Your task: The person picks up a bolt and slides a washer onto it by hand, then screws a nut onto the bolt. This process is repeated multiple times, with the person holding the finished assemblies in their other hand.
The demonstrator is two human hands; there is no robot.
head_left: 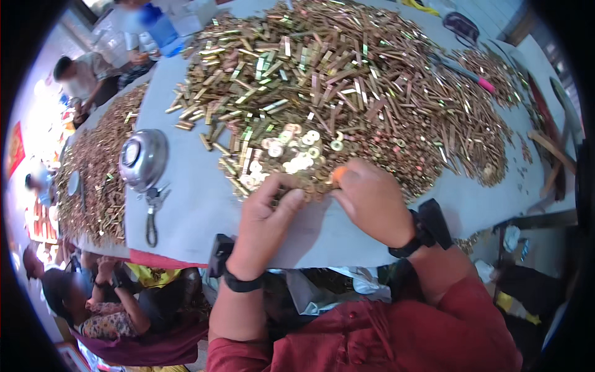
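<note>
My left hand [271,208] is at the near edge of a heap of small brass parts [322,80], with fingers curled and thumb pressed in beside them. Close to its right, my right hand [370,197] has its fingers bent together over the same edge. A small orange piece [339,174] shows at the right fingertips; whether it is worn or held I cannot tell. Just beyond both hands lie shiny ring-shaped brass pieces [299,162], several touching the fingers. What the fingers pinch is hidden. Long flat brass strips make up the farther heap.
Left of my hands stand a round silver metal container [144,160] and keys on a dark strap [152,211]. A pink-tipped tool [486,85] lies on the right of the heap. Another parts-covered table [102,180] stands left. Nearby, a person [108,304] sits at lower left.
</note>
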